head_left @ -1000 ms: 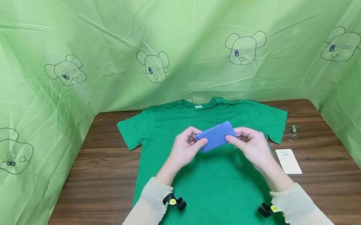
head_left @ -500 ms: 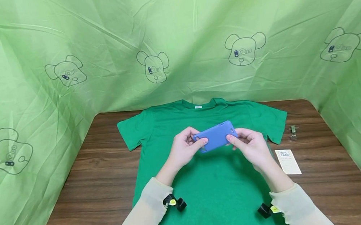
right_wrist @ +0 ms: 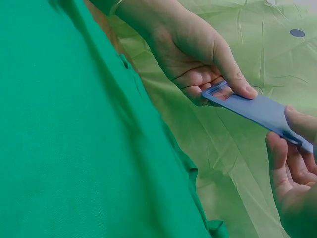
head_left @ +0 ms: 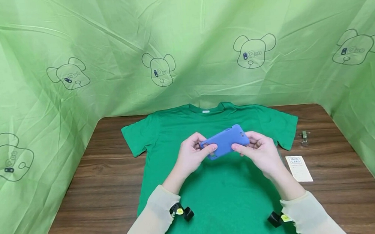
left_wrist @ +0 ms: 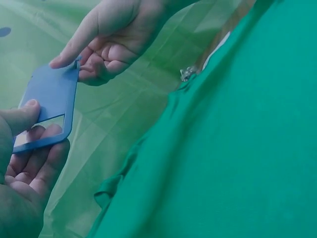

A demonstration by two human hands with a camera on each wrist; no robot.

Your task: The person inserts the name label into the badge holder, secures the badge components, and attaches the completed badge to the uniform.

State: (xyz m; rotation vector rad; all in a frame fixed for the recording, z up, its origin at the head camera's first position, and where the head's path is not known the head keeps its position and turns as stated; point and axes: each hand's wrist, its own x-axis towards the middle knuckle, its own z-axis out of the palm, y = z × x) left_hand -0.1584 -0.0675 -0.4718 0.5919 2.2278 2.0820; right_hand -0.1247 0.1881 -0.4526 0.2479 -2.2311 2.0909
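A flat blue card holder (head_left: 225, 141) is held in the air above the chest of a green T-shirt (head_left: 215, 189) spread on the wooden table (head_left: 90, 201). My left hand (head_left: 194, 154) pinches its left end, thumb on top and fingers beneath. My right hand (head_left: 256, 151) pinches the right end the same way. In the left wrist view the blue card holder (left_wrist: 49, 106) shows a clear window near my left thumb. In the right wrist view the blue card holder (right_wrist: 257, 111) is seen edge-on between both hands.
A white ID card (head_left: 299, 168) lies on the table right of the shirt. A small metal clip (head_left: 304, 137) sits beyond it near the right sleeve. Green printed cloth (head_left: 180, 46) walls in the table on three sides.
The holder's right end has tilted up slightly and my right thumb has slid a little further left along its top. Both hands stay in place.
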